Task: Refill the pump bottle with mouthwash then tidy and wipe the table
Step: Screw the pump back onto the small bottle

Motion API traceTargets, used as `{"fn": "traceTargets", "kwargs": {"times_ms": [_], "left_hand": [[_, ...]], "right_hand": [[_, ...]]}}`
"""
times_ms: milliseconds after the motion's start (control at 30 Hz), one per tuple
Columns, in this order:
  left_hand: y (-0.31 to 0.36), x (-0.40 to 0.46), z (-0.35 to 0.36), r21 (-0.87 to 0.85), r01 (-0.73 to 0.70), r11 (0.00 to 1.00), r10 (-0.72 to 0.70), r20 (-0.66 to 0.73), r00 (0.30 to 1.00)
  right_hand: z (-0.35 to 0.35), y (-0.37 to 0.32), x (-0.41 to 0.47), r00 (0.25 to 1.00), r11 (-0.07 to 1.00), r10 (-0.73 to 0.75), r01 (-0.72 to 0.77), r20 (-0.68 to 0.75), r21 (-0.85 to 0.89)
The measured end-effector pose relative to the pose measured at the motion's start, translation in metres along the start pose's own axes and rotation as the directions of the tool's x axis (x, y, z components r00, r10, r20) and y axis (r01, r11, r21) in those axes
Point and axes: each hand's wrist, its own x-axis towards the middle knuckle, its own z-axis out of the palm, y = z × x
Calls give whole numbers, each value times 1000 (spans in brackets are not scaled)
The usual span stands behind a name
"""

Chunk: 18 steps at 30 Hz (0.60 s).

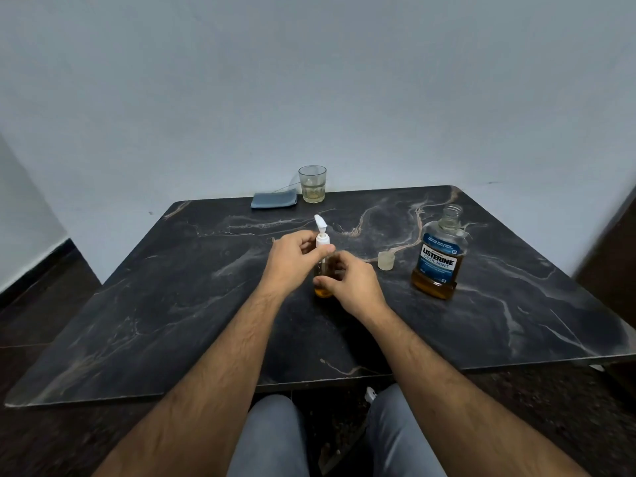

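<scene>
1. Pump bottle [324, 270] standing upright near the table's [172, 304] centre, amber liquid showing at the base, white pump head [321, 232] on top with nozzle pointing away and left.
2. Left hand [292, 259] gripping the white collar of the pump head, thumb and fingers [325, 251] closed narrowly around it.
3. Right hand [351, 284] wrapping the bottle's body from the right side, fingers curled closed on it, thumb lying across the front low down.
4. Mouthwash bottle [438, 259] standing upright to the right, well apart from the hands, neck uncapped, amber liquid filling roughly the lower part, blue label reading "LISTERINE COOL MINT".
5. Cap [385, 261] resting on the table between the pump bottle and the mouthwash bottle, open side up, touching neither.
6. Glass [312, 184] sitting at the far edge against the wall, holding a small amount of pale liquid.
7. Folded grey-blue cloth [274, 200] lying just left of the glass, at the far edge.
8. Both forearms reaching in bare from the near edge; grey trouser legs showing below the table.
</scene>
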Motion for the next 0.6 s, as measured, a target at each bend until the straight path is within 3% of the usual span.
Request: {"fn": "traceTargets", "kwargs": {"times_ms": [200, 300, 433, 500, 600], "left_hand": [[-11, -9, 4, 6, 6, 1000, -6, 8, 1000], [-11, -18, 9, -28, 20, 999, -23, -113, 993], [-10, -41, 17, 5, -91, 996, 85, -418, 905], [-9, -52, 26, -23, -139, 990, 118, -405, 907], [-3, -61, 49, -96, -144, 985, 114, -268, 957]], "right_hand": [[-6, 2, 4, 995, 999, 6, -3, 97, -32], [-15, 9, 3, 990, 996, 34, -23, 136, -80], [-33, 23, 0, 996, 986, 89, -84, 30, -144], [-44, 28, -3, 993, 978, 93, -106, -79, -179], [-58, 35, -6, 964, 971, 108, -155, -245, -182]]}}
